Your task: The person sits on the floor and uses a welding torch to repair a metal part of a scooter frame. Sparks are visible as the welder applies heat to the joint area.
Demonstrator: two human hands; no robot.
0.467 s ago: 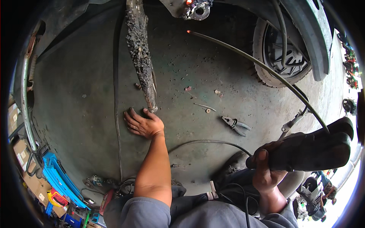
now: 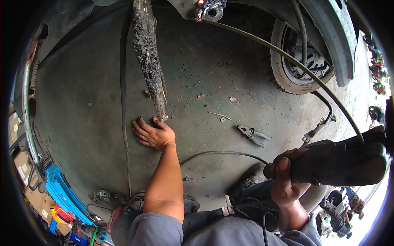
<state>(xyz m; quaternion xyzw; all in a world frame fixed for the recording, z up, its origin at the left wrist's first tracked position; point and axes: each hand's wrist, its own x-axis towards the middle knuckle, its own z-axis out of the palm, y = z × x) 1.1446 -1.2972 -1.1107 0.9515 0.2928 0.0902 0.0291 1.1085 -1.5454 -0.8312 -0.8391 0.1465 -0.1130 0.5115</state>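
My right hand [image 2: 285, 180] is wrapped round the handle of a black welding electrode holder [image 2: 340, 164] at the lower right. From its jaws a long, curved welding rod [image 2: 283, 51] reaches up and left to a metal bracket [image 2: 212, 14] with a round hole. A small red glow shows there, where the rod's tip meets or nearly meets the bracket. My left hand [image 2: 154, 134] lies on the floor with fingers spread. Its thumb is against the lower end of a long metal tube [image 2: 148, 61] crusted with black grime.
Pliers [image 2: 253, 135], a washer [image 2: 223, 119] and scattered grit lie on the concrete floor [image 2: 94, 135]. A wheel [image 2: 283, 78] stands upper right beside a bent metal arm [image 2: 318, 127]. A dark cable [image 2: 124, 102] runs along the left. An angle grinder [image 2: 104, 195] rests lower left.
The rod's tip has moved up and slightly left, from open space below the bracket to its edge. The holder has shifted slightly right. My left hand stays in place.
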